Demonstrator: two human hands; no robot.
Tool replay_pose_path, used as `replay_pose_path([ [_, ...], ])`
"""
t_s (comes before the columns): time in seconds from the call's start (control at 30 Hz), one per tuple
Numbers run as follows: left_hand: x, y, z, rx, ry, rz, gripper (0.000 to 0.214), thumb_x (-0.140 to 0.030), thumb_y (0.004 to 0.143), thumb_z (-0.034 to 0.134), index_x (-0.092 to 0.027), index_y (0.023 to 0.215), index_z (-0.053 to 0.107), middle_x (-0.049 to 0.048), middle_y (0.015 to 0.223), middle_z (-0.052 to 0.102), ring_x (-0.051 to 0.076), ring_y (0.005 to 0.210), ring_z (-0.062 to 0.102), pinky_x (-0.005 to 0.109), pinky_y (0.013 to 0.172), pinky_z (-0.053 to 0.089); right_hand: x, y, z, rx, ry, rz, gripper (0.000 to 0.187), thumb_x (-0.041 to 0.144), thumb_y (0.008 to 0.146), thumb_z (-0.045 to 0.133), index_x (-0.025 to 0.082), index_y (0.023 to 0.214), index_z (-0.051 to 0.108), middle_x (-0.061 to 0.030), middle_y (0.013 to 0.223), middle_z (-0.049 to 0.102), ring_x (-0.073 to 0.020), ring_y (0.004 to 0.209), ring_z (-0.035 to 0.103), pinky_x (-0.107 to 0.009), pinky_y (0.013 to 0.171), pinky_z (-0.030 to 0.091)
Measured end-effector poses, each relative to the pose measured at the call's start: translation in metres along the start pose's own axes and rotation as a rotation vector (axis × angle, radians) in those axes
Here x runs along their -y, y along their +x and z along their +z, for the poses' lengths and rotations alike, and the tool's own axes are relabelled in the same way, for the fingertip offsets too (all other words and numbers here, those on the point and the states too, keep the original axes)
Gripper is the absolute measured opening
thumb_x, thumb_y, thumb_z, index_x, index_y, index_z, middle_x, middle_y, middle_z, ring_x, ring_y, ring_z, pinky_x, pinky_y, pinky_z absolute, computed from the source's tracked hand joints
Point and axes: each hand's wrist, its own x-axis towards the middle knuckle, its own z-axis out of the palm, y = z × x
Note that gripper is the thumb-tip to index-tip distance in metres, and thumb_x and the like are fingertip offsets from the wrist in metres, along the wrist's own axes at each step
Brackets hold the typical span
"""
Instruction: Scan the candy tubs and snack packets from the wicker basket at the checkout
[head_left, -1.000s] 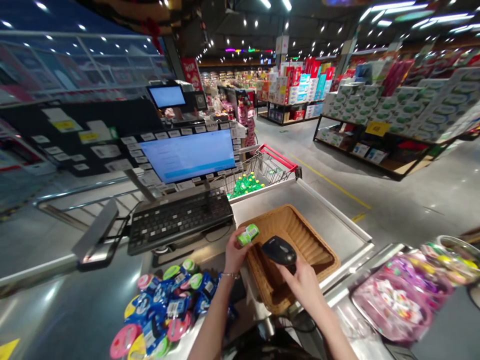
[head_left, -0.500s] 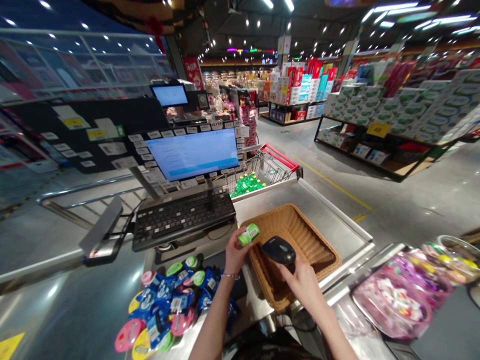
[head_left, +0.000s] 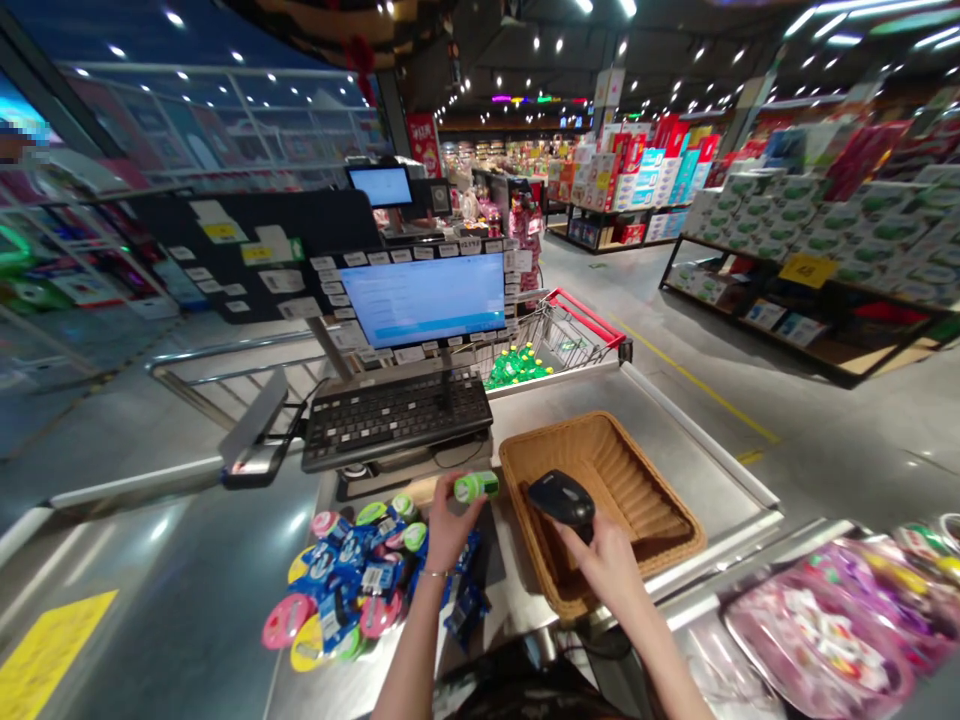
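At the steel checkout counter [head_left: 660,450], I hold a green cylindrical pack [head_left: 476,487] in my left hand [head_left: 448,525], the fingers closed around its near end. Reference the pack's long axis as almost level across my view, rising slightly to the right. Its free end points toward the black handheld barcode scanner [head_left: 561,500], which my right hand [head_left: 604,570] grips with the fingers wrapped around its body. The pack and the scanner head are near each other but not touching. My left hand is the nearer to the pack. The scanner is held above the wicker basket [head_left: 555,430]. Below my left hand lies a heap of blue-and-pink blister cards [head_left: 360,580], and the black keyboard [head_left: 397,418] sits beyond it.
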Motion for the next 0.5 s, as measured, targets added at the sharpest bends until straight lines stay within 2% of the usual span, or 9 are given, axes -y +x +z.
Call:
replay_pose_path([
  [0.1, 0.012, -0.019, -0.035, 0.018, 0.223, -0.005, 0.041, -0.043, 0.072, 0.067, -0.021, 0.106, 0.058, 0.0064, 0.104, 0.066, 0.025, 0.100, 0.061, 0.041, 0.092, 0.046, 0.008, 0.000, 0.009, 0.030, 0.006, 0.003, 0.036, 0.049, 0.087, 0.045, 0.018, 0.093, 0.061, -0.0020, 0.060, 0.065, -0.0225, 0.057, 0.063, -0.028, 0.055, 0.041],
  [0.23, 0.023, -0.049, -0.070, 0.173, 0.534, -0.037, 0.038, -0.039, 0.069, 0.069, -0.023, 0.102, 0.063, 0.0069, 0.103, 0.066, 0.027, 0.102, 0.059, 0.041, 0.094, 0.041, 0.018, -0.001, 0.023, 0.083, 0.023, -0.015, 0.038, 0.049, 0.087, 0.045, 0.017, 0.095, 0.062, -0.0037, 0.063, 0.066, -0.0224, 0.058, 0.064, -0.027, 0.054, 0.042],
  [0.37, 0.035, -0.075, -0.080, 0.351, 0.753, -0.157, 0.039, -0.031, 0.066, 0.071, -0.025, 0.104, 0.063, 0.0060, 0.103, 0.064, 0.026, 0.104, 0.056, 0.037, 0.092, 0.038, 0.025, -0.003, 0.039, 0.114, 0.034, -0.066, 0.038, 0.047, 0.086, 0.045, 0.015, 0.097, 0.063, -0.0073, 0.072, 0.070, -0.0244, 0.067, 0.067, -0.028, 0.059, 0.045],
  [0.5, 0.050, -0.087, -0.073, 0.423, 0.782, -0.166, 0.037, -0.026, 0.068, 0.071, -0.024, 0.104, 0.062, 0.0057, 0.106, 0.064, 0.025, 0.105, 0.054, 0.035, 0.091, 0.035, 0.029, -0.005, 0.049, 0.157, 0.038, -0.090, 0.038, 0.048, 0.087, 0.045, 0.016, 0.099, 0.063, -0.0059, 0.067, 0.068, -0.0254, 0.064, 0.067, -0.029, 0.057, 0.044],
])
